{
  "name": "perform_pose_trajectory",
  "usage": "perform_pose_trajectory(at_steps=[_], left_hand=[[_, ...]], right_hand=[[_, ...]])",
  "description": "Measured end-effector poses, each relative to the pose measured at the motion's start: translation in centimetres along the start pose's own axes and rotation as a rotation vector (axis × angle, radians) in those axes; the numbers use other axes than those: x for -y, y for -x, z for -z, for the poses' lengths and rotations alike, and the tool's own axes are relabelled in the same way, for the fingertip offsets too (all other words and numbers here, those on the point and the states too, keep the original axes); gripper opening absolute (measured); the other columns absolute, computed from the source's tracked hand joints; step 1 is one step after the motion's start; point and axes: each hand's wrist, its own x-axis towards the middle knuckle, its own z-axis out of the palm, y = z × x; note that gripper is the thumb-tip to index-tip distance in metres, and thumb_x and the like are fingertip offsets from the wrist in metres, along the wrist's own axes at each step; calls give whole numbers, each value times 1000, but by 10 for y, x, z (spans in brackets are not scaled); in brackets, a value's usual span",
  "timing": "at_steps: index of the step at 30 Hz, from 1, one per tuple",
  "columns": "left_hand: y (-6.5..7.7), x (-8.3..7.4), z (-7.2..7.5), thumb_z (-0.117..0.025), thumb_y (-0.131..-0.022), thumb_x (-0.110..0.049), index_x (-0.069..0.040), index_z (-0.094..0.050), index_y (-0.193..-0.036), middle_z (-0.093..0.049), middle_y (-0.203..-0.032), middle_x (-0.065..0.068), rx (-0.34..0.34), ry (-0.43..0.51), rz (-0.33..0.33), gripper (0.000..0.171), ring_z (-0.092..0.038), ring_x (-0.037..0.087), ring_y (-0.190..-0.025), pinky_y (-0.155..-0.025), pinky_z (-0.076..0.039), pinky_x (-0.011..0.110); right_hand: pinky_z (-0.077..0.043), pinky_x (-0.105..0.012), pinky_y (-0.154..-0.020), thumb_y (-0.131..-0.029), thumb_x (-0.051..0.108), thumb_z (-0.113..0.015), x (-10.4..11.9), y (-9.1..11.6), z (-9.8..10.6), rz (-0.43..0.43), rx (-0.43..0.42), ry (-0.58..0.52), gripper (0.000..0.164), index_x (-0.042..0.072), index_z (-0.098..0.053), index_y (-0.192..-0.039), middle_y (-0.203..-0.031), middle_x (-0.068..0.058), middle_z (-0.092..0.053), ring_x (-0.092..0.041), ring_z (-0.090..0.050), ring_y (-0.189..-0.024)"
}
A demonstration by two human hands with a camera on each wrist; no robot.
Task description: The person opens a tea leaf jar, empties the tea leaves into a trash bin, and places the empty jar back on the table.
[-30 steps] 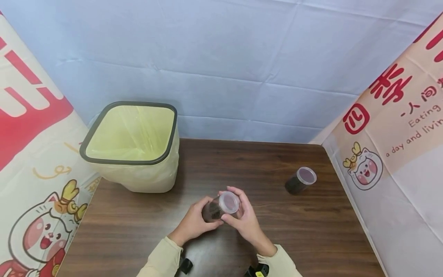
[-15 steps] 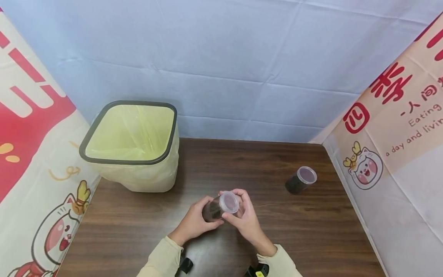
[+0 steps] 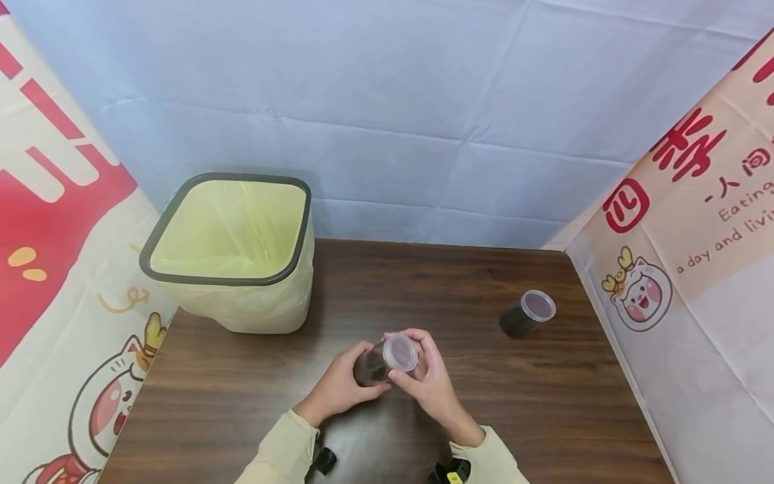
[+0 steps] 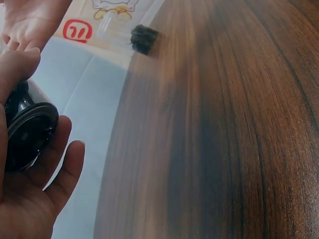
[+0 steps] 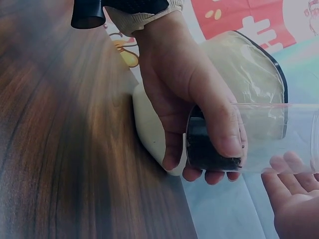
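Above the table my two hands hold a clear plastic jar [image 3: 371,368], tilted with its lid toward the right. Dark contents fill its bottom end, seen in the right wrist view as a black mass [image 5: 212,144]. My left hand [image 3: 340,388] grips the lower body, thumb along the near side and fingers wrapped round it. At the upper end my right hand [image 3: 432,383] holds the translucent lid [image 3: 401,353], its thumb on the near edge and fingers behind. The jar's dark base [image 4: 32,132] faces the left wrist camera.
A similar lidded jar [image 3: 525,316] with dark contents stands at the right of the wooden table [image 3: 544,403]. At the back left is a bin [image 3: 272,312] with a dark rim and a yellowish liner. Printed cloths [image 3: 725,323] hang at the sides, a plain one [image 3: 387,121] behind.
The right hand's fingers have curled slightly at the lid; the jar stays in the same place. The printed cloth at the left has shifted to the right.
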Motion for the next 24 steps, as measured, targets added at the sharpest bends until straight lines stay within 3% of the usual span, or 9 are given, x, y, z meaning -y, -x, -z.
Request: perform_pose_trajectory(at_steps=[6,24], left_hand=[[-1,14,-3,-81,-71,-34,-28,-53,-108,-61,-100,-11,9,-2,-22,47,-58,7,-88,-78,-48,28],[-1,18,-5,-80,-72,-38,-29,-53,-109,-61,-103,-11,15,9,-27,47,-58,7,-91,-80,-48,29]], right_hand=[[-36,-32,-102,-83,-14,-59,1,0,0,-6,0,-11,54,-13,-30,-128,-127,-39,-41,-31,-44,-123],[-36,-30,-102,-83,-14,-59,-1,3,2,-7,23,0,56,-11,-31,-132,-129,-36,-40,-29,-43,-124]])
